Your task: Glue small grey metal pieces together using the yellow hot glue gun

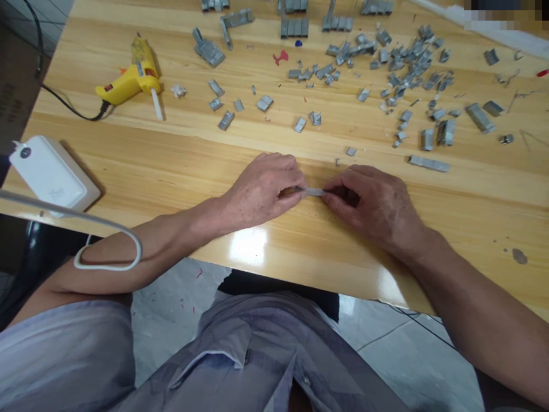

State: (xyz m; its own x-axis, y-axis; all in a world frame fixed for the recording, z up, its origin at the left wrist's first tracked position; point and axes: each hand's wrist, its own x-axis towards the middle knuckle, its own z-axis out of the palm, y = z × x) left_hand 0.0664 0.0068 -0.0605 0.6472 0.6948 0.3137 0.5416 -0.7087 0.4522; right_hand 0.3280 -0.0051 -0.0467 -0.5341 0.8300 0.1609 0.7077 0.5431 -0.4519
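Between my two hands a short grey strip of staples (pixel 315 192) is held level, just above the front part of the wooden table (pixel 180 154). My left hand (pixel 268 186) pinches its left end between thumb and fingers. At the other end, my right hand (pixel 377 206) pinches it the same way. Both ends of the strip are hidden by fingertips. A small loose staple piece (pixel 351 151) lies just beyond my hands. Farther right is a longer staple strip (pixel 429 163), flat on the wood.
A yellow glue gun (pixel 132 80) lies at the back left, its cord running off left. Nearer stands a white power bank (pixel 54 174) with a white cable (pixel 109 226) looping over my left forearm. Many staple pieces (pixel 412 63) are scattered at the back right, with built staple shapes (pixel 294 27) behind.
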